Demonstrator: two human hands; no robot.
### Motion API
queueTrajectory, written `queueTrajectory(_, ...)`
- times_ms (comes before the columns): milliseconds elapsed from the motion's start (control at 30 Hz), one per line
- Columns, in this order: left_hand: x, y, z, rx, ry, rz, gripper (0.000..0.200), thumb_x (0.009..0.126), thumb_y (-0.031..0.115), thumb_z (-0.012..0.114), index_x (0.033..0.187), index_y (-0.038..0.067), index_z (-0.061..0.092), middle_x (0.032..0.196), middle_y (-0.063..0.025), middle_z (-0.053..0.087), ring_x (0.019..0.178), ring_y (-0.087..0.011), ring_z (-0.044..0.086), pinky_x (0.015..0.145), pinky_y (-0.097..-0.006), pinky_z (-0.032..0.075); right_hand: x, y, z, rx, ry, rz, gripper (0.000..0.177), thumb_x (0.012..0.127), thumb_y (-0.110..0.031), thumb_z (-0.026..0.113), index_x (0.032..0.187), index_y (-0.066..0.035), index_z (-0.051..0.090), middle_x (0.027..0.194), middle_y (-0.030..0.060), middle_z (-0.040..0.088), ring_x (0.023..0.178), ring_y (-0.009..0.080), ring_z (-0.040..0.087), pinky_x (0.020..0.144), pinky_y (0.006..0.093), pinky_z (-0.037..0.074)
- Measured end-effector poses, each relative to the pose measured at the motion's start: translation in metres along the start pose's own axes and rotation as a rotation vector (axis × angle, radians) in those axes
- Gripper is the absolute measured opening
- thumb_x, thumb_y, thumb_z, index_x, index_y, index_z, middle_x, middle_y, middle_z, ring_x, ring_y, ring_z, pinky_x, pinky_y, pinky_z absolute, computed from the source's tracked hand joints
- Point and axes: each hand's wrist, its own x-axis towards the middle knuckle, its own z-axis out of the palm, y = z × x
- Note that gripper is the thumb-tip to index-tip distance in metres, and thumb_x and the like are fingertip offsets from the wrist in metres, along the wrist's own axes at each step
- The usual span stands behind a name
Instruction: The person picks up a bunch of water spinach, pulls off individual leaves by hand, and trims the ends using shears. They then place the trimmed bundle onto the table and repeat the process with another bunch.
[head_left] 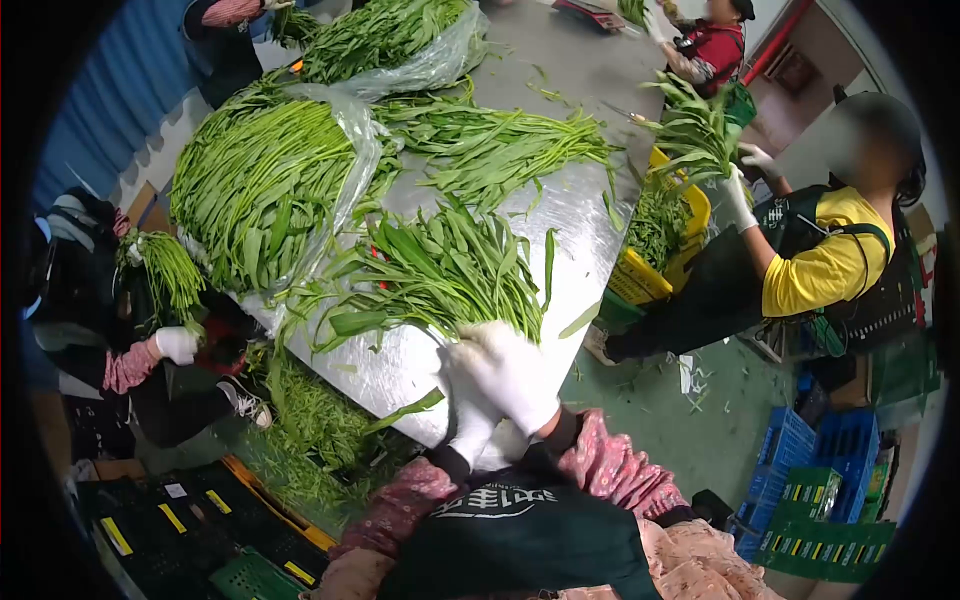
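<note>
A bunch of water spinach (pixel 440 265) lies on the metal table in front of me, leaves pointing away and stem ends toward me. My right hand (pixel 508 372), in a white glove, is closed at the stem ends and partly covers my other hand. Below it, my left hand (pixel 470 412), also gloved, meets the same stems; its fingers are largely hidden and slightly blurred. A loose leaf (pixel 408 410) hangs by the table's near edge, left of my hands.
A large heap of greens (pixel 265 180) in clear plastic (pixel 358 135) covers the table's left side. More stalks (pixel 510 145) lie beyond my bunch. At right, a person in yellow (pixel 820 250) holds greens over a yellow crate (pixel 640 275). Blue crates (pixel 845 450) stand lower right.
</note>
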Motion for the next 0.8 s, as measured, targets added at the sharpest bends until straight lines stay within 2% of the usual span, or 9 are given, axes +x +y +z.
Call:
queueTrajectory(33,-0.002,0.002,0.003,0.146,0.042,0.062,0.095,0.081,0.02,0.075,0.151,-0.006,0.016,0.144,-0.0335,0.033,0.134,-0.0421,0.033,0.114,-0.0444,0.027,0.003,0.017,-0.002,-0.117,-0.013,0.147,0.029,0.087,-0.032,0.069,0.105,-0.008,0.066,0.088,0.0137,0.068,0.076,0.0329,0.068,0.068,0.0406,0.054)
queueTrajectory(67,0.0,0.003,0.006,0.224,0.13,0.15,0.117,0.065,0.028,0.087,0.15,-0.008,0.014,0.132,-0.0309,0.039,0.125,-0.0462,0.036,0.108,-0.0495,0.031,0.006,0.032,-0.002,-0.234,-0.026,0.291,0.027,0.087,-0.032,0.069,0.098,-0.009,0.067,0.083,0.0128,0.07,0.074,0.0333,0.068,0.067,0.0403,0.054)
queueTrajectory(167,0.007,0.008,0.011,0.274,0.095,0.111,0.112,0.068,0.028,0.085,0.151,-0.005,0.017,0.131,-0.0264,0.043,0.121,-0.0429,0.041,0.103,-0.0481,0.037,0.004,0.065,0.012,-0.495,-0.13,0.387,0.025,0.086,-0.032,0.069,0.094,-0.009,0.066,0.077,0.0128,0.069,0.07,0.0349,0.067,0.065,0.0427,0.053)
queueTrajectory(267,0.008,0.009,0.011,0.34,0.006,0.054,0.106,0.071,0.028,0.083,0.151,-0.002,0.022,0.127,-0.0238,0.045,0.121,-0.0418,0.042,0.1,-0.0477,0.04,-0.003,0.083,0.02,-0.334,-0.024,0.281,0.023,0.085,-0.03,0.07,0.093,-0.008,0.066,0.079,0.0142,0.069,0.072,0.0352,0.067,0.065,0.0436,0.052)
queueTrajectory(300,0.007,0.011,0.009,0.322,-0.012,0.047,0.095,0.074,0.027,0.08,0.151,0.005,0.03,0.124,-0.0222,0.046,0.121,-0.0407,0.043,0.097,-0.0483,0.041,-0.008,0.086,0.018,-0.238,-0.003,0.29,0.021,0.085,-0.027,0.07,0.091,-0.007,0.066,0.08,0.0158,0.068,0.073,0.035,0.067,0.065,0.044,0.051)
queueTrajectory(400,0.003,0.012,0.01,0.492,-0.007,0.129,0.085,0.077,0.025,0.076,0.15,0.01,0.036,0.125,-0.0217,0.046,0.12,-0.0406,0.044,0.096,-0.0491,0.041,-0.02,0.091,0.018,-0.17,0.02,0.264,0.019,0.085,-0.025,0.07,0.089,-0.007,0.067,0.082,0.0148,0.068,0.074,0.035,0.066,0.065,0.0436,0.051)
queueTrajectory(533,0.004,0.003,0.01,0.537,-0.074,0.133,0.074,0.08,0.02,0.071,0.148,0.014,0.041,0.129,-0.022,0.044,0.122,-0.0403,0.045,0.095,-0.0489,0.043,-0.028,0.075,0.011,-0.506,0.011,0.059,0.012,0.086,-0.022,0.068,0.083,-0.011,0.065,0.081,0.0118,0.063,0.073,0.0323,0.064,0.062,0.0429,0.049)
queueTrajectory(700,0.005,0.008,0.012,0.589,-0.068,0.121,0.071,0.08,0.019,0.071,0.145,0.012,0.043,0.13,-0.0213,0.045,0.121,-0.0402,0.046,0.093,-0.0482,0.045,-0.038,0.102,0.024,-0.505,-0.001,0.088,0.013,0.086,-0.023,0.064,0.086,-0.01,0.062,0.08,0.0119,0.062,0.066,0.03,0.065,0.059,0.0434,0.05)
queueTrajectory(800,0.006,0.006,0.015,0.615,-0.069,0.125,0.069,0.079,0.014,0.067,0.144,0.012,0.044,0.129,-0.0207,0.046,0.119,-0.0394,0.048,0.092,-0.0481,0.045,-0.03,0.098,0.024,-0.848,-0.208,-0.009,0.01,0.086,-0.018,0.059,0.082,-0.008,0.06,0.077,0.0119,0.062,0.065,0.028,0.065,0.056,0.0436,0.049)
